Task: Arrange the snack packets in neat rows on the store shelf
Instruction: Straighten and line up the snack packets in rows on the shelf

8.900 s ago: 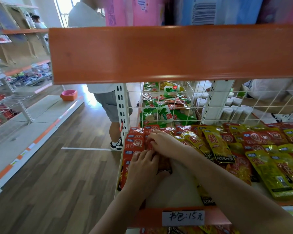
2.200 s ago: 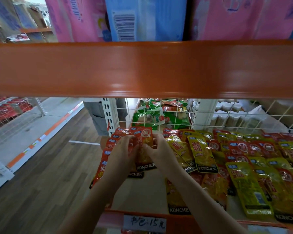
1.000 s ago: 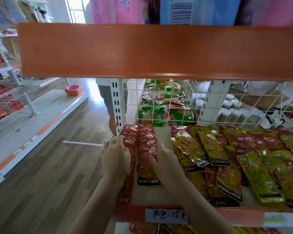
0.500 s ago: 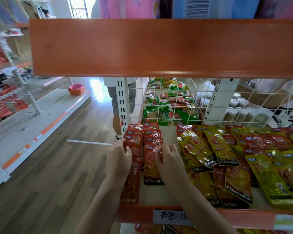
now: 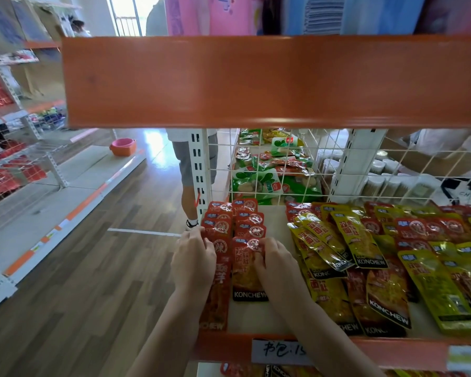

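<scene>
- Red packets (image 5: 249, 229) are lying in two overlapped columns at the shelf's (image 5: 259, 319) left end.
- Left hand (image 5: 192, 263) is pressing flat on the outer column, likely squaring it.
- Right hand (image 5: 273, 263) is pinching the front packet (image 5: 246, 270), nudging it into line.
- Yellow packets (image 5: 346, 243) are lying jumbled, apparently awaiting sorting.

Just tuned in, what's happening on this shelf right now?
A person is lining up red snack packets at the shelf's left end. The left hand presses on the outer red row, the right hand on the second red row. The yellow packets to the right lie jumbled.
</scene>
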`<action>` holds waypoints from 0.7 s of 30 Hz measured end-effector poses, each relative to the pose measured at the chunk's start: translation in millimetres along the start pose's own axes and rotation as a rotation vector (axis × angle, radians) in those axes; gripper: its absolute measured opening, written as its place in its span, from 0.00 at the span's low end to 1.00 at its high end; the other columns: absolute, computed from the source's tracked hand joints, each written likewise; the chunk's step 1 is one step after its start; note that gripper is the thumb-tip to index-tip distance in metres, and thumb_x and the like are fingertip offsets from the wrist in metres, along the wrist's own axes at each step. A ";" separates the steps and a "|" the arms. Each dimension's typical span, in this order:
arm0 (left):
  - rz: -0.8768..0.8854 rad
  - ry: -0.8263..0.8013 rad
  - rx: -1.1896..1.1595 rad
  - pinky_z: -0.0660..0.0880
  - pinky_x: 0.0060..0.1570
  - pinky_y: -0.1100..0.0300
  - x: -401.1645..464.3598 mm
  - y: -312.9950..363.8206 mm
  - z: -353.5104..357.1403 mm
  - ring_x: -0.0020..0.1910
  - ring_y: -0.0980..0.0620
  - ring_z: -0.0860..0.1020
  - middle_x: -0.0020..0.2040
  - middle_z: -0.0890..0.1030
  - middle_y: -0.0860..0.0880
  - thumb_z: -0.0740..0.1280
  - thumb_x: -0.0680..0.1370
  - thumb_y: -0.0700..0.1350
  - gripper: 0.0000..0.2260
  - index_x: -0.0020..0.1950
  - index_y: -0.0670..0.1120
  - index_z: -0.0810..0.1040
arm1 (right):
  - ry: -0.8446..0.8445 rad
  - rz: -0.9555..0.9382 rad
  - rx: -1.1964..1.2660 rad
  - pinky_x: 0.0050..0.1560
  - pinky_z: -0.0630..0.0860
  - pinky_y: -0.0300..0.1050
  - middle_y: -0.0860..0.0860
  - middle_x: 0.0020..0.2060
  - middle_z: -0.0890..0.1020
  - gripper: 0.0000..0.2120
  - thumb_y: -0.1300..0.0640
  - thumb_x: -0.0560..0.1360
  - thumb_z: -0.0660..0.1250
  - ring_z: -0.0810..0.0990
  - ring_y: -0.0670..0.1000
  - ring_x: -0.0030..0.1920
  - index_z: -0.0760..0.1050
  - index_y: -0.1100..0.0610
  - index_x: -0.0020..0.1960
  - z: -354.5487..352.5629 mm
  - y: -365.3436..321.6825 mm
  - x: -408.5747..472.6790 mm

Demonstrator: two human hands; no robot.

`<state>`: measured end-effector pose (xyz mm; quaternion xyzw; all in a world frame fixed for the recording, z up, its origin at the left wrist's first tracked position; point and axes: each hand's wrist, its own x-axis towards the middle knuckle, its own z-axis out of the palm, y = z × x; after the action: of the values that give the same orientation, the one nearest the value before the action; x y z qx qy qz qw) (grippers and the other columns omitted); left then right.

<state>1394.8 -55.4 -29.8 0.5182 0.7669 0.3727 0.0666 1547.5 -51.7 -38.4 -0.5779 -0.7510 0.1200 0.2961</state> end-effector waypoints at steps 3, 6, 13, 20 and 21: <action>-0.011 0.012 -0.013 0.73 0.53 0.55 0.5 -1.3 1.0 0.55 0.47 0.76 0.56 0.79 0.45 0.61 0.79 0.43 0.12 0.62 0.42 0.74 | 0.018 0.007 0.012 0.35 0.69 0.30 0.49 0.49 0.78 0.09 0.56 0.80 0.58 0.77 0.45 0.43 0.71 0.57 0.57 0.0 1.2 -0.2; -0.014 0.026 -0.021 0.73 0.52 0.55 0.3 -1.5 1.3 0.53 0.47 0.77 0.54 0.79 0.45 0.60 0.79 0.43 0.11 0.60 0.42 0.75 | 0.042 0.007 0.013 0.39 0.74 0.35 0.48 0.48 0.78 0.08 0.55 0.80 0.57 0.78 0.46 0.42 0.71 0.56 0.56 -0.7 1.4 -1.1; -0.016 0.031 -0.010 0.73 0.51 0.55 -1.0 0.0 0.7 0.53 0.47 0.77 0.54 0.80 0.45 0.60 0.79 0.43 0.11 0.59 0.42 0.75 | 0.107 -0.025 0.004 0.52 0.70 0.35 0.51 0.51 0.75 0.11 0.57 0.79 0.58 0.73 0.48 0.53 0.73 0.59 0.58 2.6 4.0 4.8; 0.005 0.023 -0.003 0.76 0.50 0.53 -3.0 0.7 0.5 0.52 0.47 0.78 0.54 0.80 0.44 0.61 0.79 0.43 0.11 0.60 0.41 0.75 | 0.019 -0.044 0.040 0.58 0.67 0.36 0.52 0.59 0.75 0.14 0.56 0.80 0.58 0.72 0.49 0.59 0.72 0.59 0.63 2.5 -0.8 4.2; 0.011 0.022 -0.001 0.77 0.50 0.53 -3.4 1.3 0.2 0.52 0.46 0.78 0.54 0.80 0.43 0.61 0.79 0.43 0.11 0.60 0.41 0.75 | 0.016 -0.041 0.046 0.58 0.67 0.36 0.52 0.59 0.75 0.14 0.56 0.80 0.58 0.72 0.49 0.59 0.72 0.59 0.63 1.7 -0.7 4.0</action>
<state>1397.4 -57.9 -30.1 0.5183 0.7645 0.3791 0.0564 1545.3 -47.8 -38.2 -0.5564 -0.7573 0.1266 0.3177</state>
